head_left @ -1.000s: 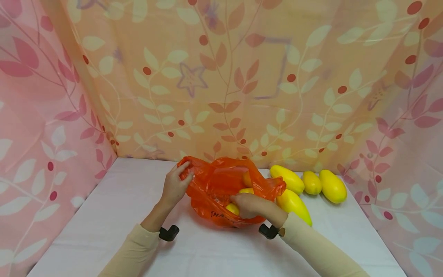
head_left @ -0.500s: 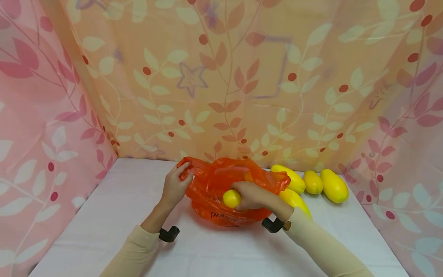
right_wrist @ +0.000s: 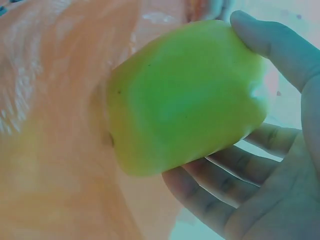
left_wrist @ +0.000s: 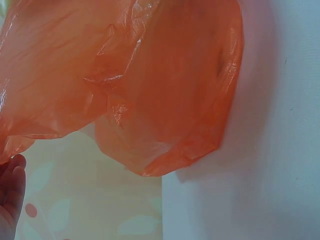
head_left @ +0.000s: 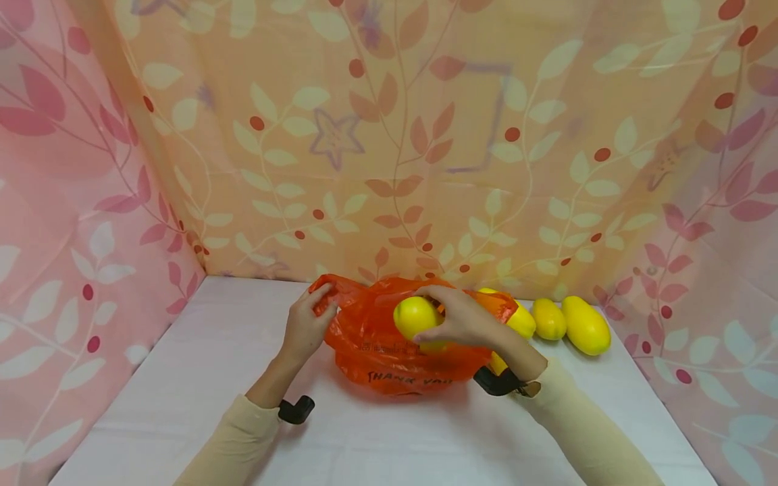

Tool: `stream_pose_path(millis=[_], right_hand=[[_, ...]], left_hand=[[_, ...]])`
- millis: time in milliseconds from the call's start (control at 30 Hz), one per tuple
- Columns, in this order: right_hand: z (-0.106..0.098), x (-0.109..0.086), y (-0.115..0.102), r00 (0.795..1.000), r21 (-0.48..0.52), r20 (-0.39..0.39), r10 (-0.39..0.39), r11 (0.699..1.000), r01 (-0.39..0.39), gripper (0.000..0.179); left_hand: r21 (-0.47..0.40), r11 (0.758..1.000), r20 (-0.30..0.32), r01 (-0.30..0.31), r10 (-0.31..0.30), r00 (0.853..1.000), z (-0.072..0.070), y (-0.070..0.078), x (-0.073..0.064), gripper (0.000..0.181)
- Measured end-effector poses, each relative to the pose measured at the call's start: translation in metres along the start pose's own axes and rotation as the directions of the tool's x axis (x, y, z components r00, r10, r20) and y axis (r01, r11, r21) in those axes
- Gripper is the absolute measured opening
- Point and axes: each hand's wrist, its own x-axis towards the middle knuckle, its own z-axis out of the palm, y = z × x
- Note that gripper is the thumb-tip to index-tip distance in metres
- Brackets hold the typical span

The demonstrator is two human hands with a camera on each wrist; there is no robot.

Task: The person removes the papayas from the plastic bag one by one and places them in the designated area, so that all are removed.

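In the head view an orange-red plastic bag (head_left: 383,364) with dark lettering stands on the table, its mouth spread. My left hand (head_left: 304,327) pinches the bag's left rim between thumb and fingers; in the left wrist view only a bit of that hand (left_wrist: 12,187) shows beside the bag (left_wrist: 170,90). At the bag's mouth my right hand (head_left: 458,317) grips a smooth yellow mango (head_left: 415,318). In the right wrist view the thumb lies along one side of the mango (right_wrist: 185,100) and the fingers along the other. Through the film another yellow shape shows faintly.
Right of the bag lie more yellow mangoes, among them a small one (head_left: 549,319) and a larger one (head_left: 586,325). Others are partly hidden behind the bag and right arm. The white table (head_left: 365,445) meets floral cloth walls (head_left: 340,202) at the back and sides.
My right hand has risen out of the bag with the mango in its grip, moving up and slightly right. The bag's right edge has shifted outward. My left hand has kept its place.
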Motion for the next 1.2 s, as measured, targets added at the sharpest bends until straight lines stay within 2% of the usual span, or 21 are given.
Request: stream_pose_path(millis=[267,533,767,1200], right_hand=[[-0.02,-0.008,0.0,0.999,0.053,-0.051,-0.017,0.998,0.019,0.068],[-0.031,-0.012,0.001,0.993,0.063,-0.118,-0.014,0.998,0.021,0.07],[-0.043,-0.019,0.002,0.981,0.071,-0.192,-0.025,0.997,0.039,0.064],[-0.059,-0.031,0.007,0.962,0.133,-0.27,0.033,0.991,0.004,0.062]], left_hand=[[-0.007,1.0,-0.009,-0.012,0.012,1.0,-0.002,-0.001,0.001,0.039],[-0.027,0.999,0.014,0.03,-0.029,0.999,-0.002,-0.001,0.0,0.04],[-0.021,0.999,0.014,0.026,-0.026,1.0,-0.002,-0.001,0.0,0.04],[-0.032,0.999,0.018,0.023,-0.022,1.0,-0.003,0.002,0.001,0.04]])
